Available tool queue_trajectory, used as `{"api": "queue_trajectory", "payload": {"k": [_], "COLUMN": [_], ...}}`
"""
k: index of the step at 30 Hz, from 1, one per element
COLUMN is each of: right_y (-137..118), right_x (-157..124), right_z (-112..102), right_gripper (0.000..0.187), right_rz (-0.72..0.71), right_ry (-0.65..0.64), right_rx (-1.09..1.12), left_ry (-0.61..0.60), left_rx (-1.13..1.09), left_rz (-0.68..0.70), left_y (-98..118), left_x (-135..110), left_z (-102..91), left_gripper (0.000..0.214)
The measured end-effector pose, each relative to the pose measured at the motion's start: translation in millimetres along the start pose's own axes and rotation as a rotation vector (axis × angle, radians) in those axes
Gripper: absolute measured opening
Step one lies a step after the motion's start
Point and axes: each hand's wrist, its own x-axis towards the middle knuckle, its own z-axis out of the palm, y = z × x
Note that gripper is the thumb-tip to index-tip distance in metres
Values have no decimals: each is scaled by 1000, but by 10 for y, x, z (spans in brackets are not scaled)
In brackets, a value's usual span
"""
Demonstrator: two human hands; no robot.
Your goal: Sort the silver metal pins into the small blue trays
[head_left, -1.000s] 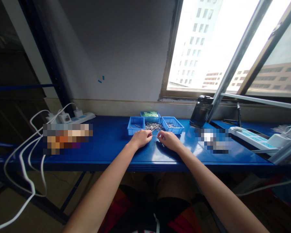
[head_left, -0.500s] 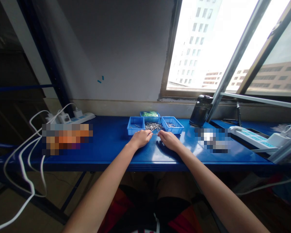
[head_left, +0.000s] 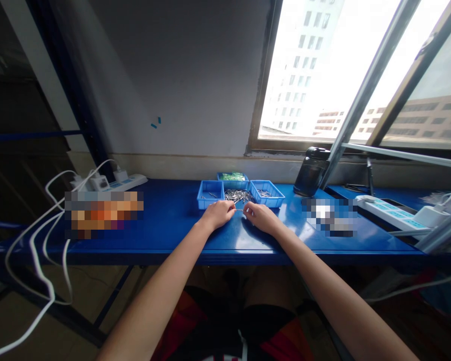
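My left hand [head_left: 220,214] and my right hand [head_left: 260,216] face each other just above the blue table. Both are closed in a pinch, one at each end of a thin metal pin [head_left: 239,209] that spans the small gap between the fingertips. Its exact kind is too small to make out. Right behind the hands lies a loose pile of slim metal pieces [head_left: 237,195]. A blue bin [head_left: 210,203] with a few metal pieces stands left of the pile. On the right, another blue bin [head_left: 268,202] holds more of them.
A third blue bin [head_left: 220,178] with green packets [head_left: 233,177] stands behind the pile. Further right are a black bottle [head_left: 310,173] and a power strip [head_left: 393,213]. White cables [head_left: 33,250] hang over the table's left end. Blurred items lie on both sides.
My right fingertips have shifted slightly left, closer to the left hand. The pin between the hands sits a little lower. The bins and the pile look unchanged.
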Motion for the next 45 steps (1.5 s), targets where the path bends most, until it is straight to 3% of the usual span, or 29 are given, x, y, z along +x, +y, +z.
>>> {"api": "queue_trajectory", "payload": {"k": [20,45], "right_y": [-19,9], "right_x": [-4,-14], "right_z": [-21,-24], "right_gripper": [12,26], "right_rz": [19,-20], "right_ry": [4,20], "right_rx": [12,47], "left_ry": [-15,-39], "left_rx": [-21,32], "left_rz": [34,-79], "left_y": [-22,49], "left_x": [20,-12], "left_z": [9,-25], "left_gripper": [14,39]}}
